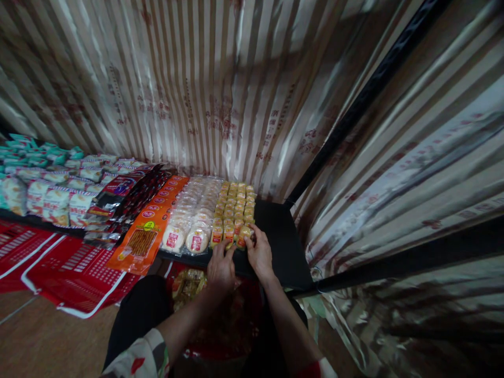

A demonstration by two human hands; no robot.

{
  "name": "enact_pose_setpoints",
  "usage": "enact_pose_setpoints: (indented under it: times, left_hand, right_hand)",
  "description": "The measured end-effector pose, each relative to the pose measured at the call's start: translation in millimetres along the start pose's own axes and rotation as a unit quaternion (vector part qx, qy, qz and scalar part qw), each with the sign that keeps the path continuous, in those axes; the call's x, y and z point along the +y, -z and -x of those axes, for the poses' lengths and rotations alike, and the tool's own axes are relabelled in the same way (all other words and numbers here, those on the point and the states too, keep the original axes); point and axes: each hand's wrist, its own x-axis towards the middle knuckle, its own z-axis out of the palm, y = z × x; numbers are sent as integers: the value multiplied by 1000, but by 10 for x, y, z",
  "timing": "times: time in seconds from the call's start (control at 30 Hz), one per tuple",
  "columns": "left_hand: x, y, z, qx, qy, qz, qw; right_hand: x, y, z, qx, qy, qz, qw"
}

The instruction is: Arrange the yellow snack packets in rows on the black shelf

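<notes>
Small yellow-wrapped snack packets (239,205) stand in tight rows near the right end of a black shelf (281,226). At the front right corner of these rows, my right hand (260,254) has its thumb and fingers closed around one yellow packet (244,233). My left hand (221,266) is just left of it, fingers apart, with the tips against the front of the row; it holds nothing that I can see. Round white cakes in clear wrappers (197,239) line up to the left of the yellow rows.
Left along the shelf lie orange snack bags (151,226), dark red packets (122,191), white bags (57,205) and teal packets (35,152). Red baskets (79,268) sit below. More yellow packets (189,286) are beneath my arms. A striped curtain (220,79) and black poles (366,97) border the shelf.
</notes>
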Motion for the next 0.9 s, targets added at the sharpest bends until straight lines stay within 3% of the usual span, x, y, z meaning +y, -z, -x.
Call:
enact_pose_setpoints:
  times: [0.23, 0.47, 0.77, 0.9]
  left_hand:
    - [-137, -37, -66, -21, -9, -61, 998]
    - [-218, -86, -48, 1, -36, -77, 996]
    - [-223, -110, -18, 29, -53, -83, 995]
    - [-202, -92, -22, 38, -90, -114, 989]
  right_hand:
    - [75, -224, 27, 28, -26, -67, 997]
    - [84, -264, 147, 52, 9, 85, 995]
    - [113, -259, 137, 26, 6, 34, 999]
    - [175, -289, 165, 67, 29, 68, 995]
